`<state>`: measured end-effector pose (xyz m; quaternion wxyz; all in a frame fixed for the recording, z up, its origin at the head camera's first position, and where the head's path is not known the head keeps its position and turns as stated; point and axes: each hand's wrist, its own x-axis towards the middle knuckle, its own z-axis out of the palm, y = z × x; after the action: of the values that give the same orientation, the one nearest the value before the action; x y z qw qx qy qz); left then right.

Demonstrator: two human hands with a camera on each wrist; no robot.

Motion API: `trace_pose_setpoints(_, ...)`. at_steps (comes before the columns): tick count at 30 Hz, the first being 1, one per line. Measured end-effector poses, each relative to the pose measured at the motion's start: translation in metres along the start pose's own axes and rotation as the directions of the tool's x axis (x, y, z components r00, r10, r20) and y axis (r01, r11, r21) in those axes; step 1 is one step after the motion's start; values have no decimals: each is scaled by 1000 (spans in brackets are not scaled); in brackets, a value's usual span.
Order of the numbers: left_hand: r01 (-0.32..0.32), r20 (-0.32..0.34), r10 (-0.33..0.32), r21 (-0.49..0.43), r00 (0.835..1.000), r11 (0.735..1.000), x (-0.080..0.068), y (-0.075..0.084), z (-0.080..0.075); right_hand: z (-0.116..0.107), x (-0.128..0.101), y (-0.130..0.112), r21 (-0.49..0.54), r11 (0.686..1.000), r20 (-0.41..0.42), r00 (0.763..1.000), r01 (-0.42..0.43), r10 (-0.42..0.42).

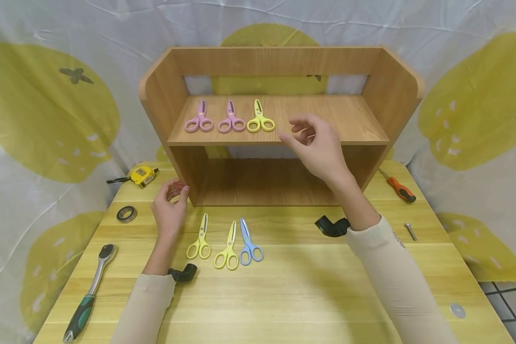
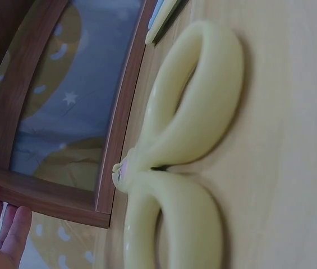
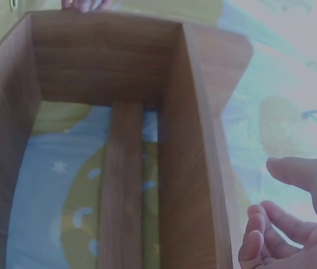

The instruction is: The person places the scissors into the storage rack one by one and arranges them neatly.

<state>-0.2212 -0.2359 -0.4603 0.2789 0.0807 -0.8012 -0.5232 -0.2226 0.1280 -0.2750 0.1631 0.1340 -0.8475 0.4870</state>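
A: Near edge first. Left hand [image 1: 168, 210] hovers low over the desk [image 1: 292, 286], fingers loosely curled, holding nothing; fingertips just beside the lower left corner of the wooden shelf unit [image 1: 279, 143]. Contact with the wood: cannot tell from the head view.

B: Below it?

A: Three scissors on the desk: yellow scissors [image 1: 199, 239] nearest that hand, a second yellow pair [image 1: 228, 248], then blue scissors [image 1: 249, 243].

B: Right hand?

A: Right hand [image 1: 318, 148] raised in front of the shelf board's front edge, fingers relaxed and apart, empty. Farther back on the board: two pink scissors [image 1: 199, 119] [image 1: 231, 119] and a yellow pair [image 1: 260, 119], left of the hand.

B: Wrist views?

A: Left wrist shows the yellow handles [image 2: 186, 168] close up, flat on the desk. Right wrist shows the shelf's inside and open fingers [image 3: 293, 224], no scissors.
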Motion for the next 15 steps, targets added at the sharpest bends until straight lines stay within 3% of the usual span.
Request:
trace_pose_setpoints(5,1,1,-1,-4,1000,1000,0,1,-2,-3,-29,9,27,1000,11,1000,12,-13)
trace_pose_setpoints(12,-4,-4,4,-7,1000,1000,1,-1,-1,12,-78,34,145,989,162,987,-31,7)
trace_pose_setpoints(15,-4,-3,4,-6,1000,1000,1,0,0,25,-100,47,137,990,218,976,-31,1)
